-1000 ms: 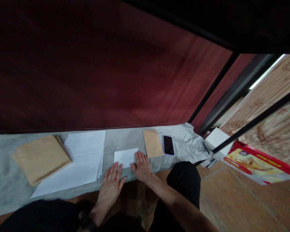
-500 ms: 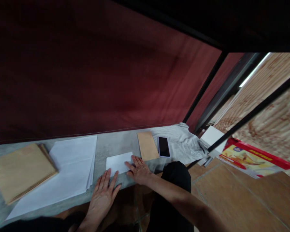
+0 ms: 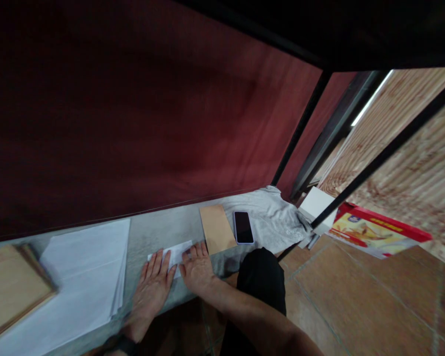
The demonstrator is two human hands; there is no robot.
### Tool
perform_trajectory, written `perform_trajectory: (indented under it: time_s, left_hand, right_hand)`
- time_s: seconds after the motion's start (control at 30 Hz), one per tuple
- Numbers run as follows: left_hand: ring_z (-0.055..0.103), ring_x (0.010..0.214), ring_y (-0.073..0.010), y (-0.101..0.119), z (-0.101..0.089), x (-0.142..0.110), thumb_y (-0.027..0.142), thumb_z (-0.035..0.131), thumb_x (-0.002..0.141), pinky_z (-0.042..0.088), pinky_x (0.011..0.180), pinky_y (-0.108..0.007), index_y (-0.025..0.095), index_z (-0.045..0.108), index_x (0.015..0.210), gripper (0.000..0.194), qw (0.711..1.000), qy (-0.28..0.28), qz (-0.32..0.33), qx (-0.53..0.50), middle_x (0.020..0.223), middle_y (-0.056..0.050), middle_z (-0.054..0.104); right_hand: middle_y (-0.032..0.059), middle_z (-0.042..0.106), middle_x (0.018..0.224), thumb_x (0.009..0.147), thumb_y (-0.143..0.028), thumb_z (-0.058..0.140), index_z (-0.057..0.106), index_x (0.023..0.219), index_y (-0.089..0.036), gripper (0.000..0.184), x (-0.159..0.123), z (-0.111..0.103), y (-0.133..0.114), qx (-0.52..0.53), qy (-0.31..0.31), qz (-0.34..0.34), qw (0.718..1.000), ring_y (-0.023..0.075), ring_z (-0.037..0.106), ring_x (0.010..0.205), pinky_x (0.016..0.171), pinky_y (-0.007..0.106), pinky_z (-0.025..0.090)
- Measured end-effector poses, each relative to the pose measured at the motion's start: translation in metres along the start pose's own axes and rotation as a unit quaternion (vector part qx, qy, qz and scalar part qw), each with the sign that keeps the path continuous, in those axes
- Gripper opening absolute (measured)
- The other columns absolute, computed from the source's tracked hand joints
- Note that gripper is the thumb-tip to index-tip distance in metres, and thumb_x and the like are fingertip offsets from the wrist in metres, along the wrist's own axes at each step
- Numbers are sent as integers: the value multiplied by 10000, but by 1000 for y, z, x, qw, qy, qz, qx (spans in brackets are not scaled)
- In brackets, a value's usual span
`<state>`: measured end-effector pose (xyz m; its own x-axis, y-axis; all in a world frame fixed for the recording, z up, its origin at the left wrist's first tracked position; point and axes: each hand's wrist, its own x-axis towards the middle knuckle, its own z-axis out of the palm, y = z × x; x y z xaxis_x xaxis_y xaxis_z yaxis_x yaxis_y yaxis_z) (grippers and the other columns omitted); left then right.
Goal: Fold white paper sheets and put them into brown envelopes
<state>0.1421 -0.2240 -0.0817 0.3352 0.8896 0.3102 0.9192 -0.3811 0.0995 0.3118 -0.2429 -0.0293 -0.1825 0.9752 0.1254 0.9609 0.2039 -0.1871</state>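
Farther onto the small white paper (image 3: 177, 251) comes the left hand (image 3: 151, 284), its fingers covering more of the sheet than half a second ago, while the right hand (image 3: 199, 271) holds station at the right end. Closest of all, a dark-clad knee (image 3: 261, 269) pokes up beside the bench edge. Both palms face down now: left fingers flat and a little spread, right fingers closer together, neither hand pinching anything. And the paper? Pinned beneath them, near the front edge of the grey-covered bench (image 3: 163, 222); its lower part is hidden, so whether it lies smooth there, I cannot tell.

Watch the risk! Uneven pressure from the two palms could skew the paper or crease it crooked, and the soft cover might ruck along with it. Right fingertips run close to a brown envelope (image 3: 217, 229); a wide sweep could nudge that into the phone (image 3: 244, 228) just beside it. Over on the left, large white sheets (image 3: 96, 267) lie partly under a brown stack (image 3: 15, 284), where a stray elbow might fan them out. Farther off, a red-and-yellow box (image 3: 378, 230), and behind the bench, a maroon panel (image 3: 152, 123).
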Motion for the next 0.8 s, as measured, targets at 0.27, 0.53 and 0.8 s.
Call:
perform_trajectory:
  time_s: [0.27,0.53,0.8]
  left_hand:
    - [365,1466,-330,-8,8,-6,336,287,923,284,1175,-522,48,527,1431,631,999,-19,18,30,1553,-199,439]
    - [362,1462,-331,-8,5,-3,298,274,917,315,1150,-510,82,524,1444,622,1000,-13,11,26,1573,-170,422]
    - [352,1472,-334,-7,10,-6,358,243,923,282,1177,-507,27,510,1435,666,1000,-8,-19,23,1543,-216,443]
  right_hand:
    - [96,425,1578,1044,-424,414,416,1515,-159,540,4,19,-1,35,64,-110,991,225,387,1457,1202,392,340]
    - [70,415,1582,1037,-531,400,431,1515,-224,569,1,45,1,22,95,-83,992,212,404,1450,1188,380,371]
    - [89,392,1595,1038,-506,407,436,1512,-207,561,0,44,4,15,104,-86,991,234,382,1465,1213,393,319]
